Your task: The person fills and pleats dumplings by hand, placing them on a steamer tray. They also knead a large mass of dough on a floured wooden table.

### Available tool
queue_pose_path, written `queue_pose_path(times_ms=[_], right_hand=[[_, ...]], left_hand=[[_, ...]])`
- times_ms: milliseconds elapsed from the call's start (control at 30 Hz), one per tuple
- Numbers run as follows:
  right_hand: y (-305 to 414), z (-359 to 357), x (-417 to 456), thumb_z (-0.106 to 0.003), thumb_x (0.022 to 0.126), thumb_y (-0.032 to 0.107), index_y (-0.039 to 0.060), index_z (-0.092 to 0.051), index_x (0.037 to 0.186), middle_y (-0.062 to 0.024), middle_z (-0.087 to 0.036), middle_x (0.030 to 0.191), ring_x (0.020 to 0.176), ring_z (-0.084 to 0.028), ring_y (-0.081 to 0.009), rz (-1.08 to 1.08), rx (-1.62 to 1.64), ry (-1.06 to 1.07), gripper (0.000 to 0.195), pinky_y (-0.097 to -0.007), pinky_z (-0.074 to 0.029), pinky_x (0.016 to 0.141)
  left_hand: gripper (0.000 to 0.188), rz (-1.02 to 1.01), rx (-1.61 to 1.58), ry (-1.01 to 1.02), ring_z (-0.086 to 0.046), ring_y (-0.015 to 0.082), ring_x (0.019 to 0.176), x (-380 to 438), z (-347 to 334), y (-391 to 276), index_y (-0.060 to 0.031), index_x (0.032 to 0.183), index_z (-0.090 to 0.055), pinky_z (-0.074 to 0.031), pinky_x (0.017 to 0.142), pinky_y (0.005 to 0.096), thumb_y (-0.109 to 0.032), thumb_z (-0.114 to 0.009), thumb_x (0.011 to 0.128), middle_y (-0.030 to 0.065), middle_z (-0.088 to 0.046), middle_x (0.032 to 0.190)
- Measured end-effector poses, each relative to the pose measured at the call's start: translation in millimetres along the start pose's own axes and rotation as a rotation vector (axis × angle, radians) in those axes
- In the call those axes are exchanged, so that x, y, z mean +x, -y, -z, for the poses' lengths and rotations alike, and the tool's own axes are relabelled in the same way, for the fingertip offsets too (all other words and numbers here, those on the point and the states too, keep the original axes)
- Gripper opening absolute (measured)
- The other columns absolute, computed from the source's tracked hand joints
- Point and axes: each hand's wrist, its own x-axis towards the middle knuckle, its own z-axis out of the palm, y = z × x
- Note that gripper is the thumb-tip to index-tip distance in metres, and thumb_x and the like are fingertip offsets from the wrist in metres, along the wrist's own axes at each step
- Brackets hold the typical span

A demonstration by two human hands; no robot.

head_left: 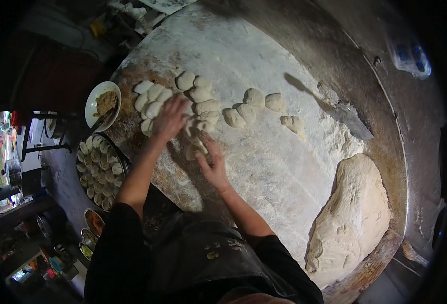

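My left hand is blurred, fingers spread, at the right edge of a cluster of smooth white dough rounds. Whether it touches them I cannot tell. My right hand has its thumb and fingertips around a flattened dough piece on the floured worktop. Just beyond my hands, a column of lumpy dough pieces runs away from me. Farther right lie several loose dough portions and a small torn-looking one.
At left stand a white bowl of filling with a utensil and a round pan of shaped dough pieces. Small bowls sit below. On the right are a large dough mass, loose flour and a metal scraper near the raised rim.
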Motion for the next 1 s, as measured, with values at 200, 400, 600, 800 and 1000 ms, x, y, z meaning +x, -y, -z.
queue_pose_path(times_ms=[200,400,600,800,1000], right_hand=[[-70,160,54,-0.065,0.093,0.018,0.0079,-0.05,0.142,-0.0228,-0.04,0.151,0.143,-0.03,-0.0457,0.242,-0.828,-0.544,0.053,-0.0559,-0.025,0.116],[-106,171,95,-0.067,0.09,0.032,0.0042,-0.065,0.125,-0.0182,-0.051,0.14,0.128,-0.041,-0.0458,0.058,-1.034,-0.692,0.045,-0.0572,-0.032,0.107],[-53,8,80,-0.063,0.093,0.014,0.005,-0.046,0.143,-0.0229,-0.044,0.147,0.141,-0.035,-0.0411,0.151,-0.328,-0.248,0.054,-0.0504,-0.024,0.119],[-28,39,19,-0.054,0.094,0.002,-0.0016,-0.059,0.13,-0.019,-0.059,0.135,0.129,-0.054,-0.0315,0.0,-0.136,-0.163,0.036,-0.04,-0.04,0.109],[-41,130,-68,-0.055,0.088,-0.001,0.0003,-0.061,0.127,-0.0237,-0.056,0.136,0.135,-0.044,-0.0438,0.045,-0.588,-0.322,0.04,-0.0484,-0.035,0.113]], left_hand=[[0.065,-0.049,-0.234,-0.151,-0.039,0.0318,0.14,-44,34,-69,-0.022,0.145,-0.05,-0.029,0.11,0.0613,-0.034,-0.074,0.085,0.0087,-0.037,0.156],[0.068,-0.514,-0.074,0.062,-0.019,0.0408,0.15,-83,-13,-141,-0.0269,0.148,-0.045,-0.016,0.118,0.0662,-0.058,-0.057,0.089,0.0174,-0.029,0.16],[0.064,0.036,-0.026,0.03,-0.032,0.0312,0.144,-23,8,-27,-0.0117,0.147,-0.043,-0.025,0.118,0.059,-0.037,-0.066,0.093,0.0122,-0.042,0.151],[0.06,0.104,-0.01,-0.321,-0.031,0.0338,0.144,-29,11,-9,-0.0215,0.148,-0.046,-0.028,0.114,0.0538,-0.018,-0.065,0.092,0.0095,-0.035,0.156],[0.061,-0.143,-0.083,-0.097,-0.028,0.0347,0.146,29,16,-36,-0.0295,0.151,-0.041,-0.024,0.113,0.0635,-0.045,-0.06,0.095,0.0045,-0.028,0.16]])
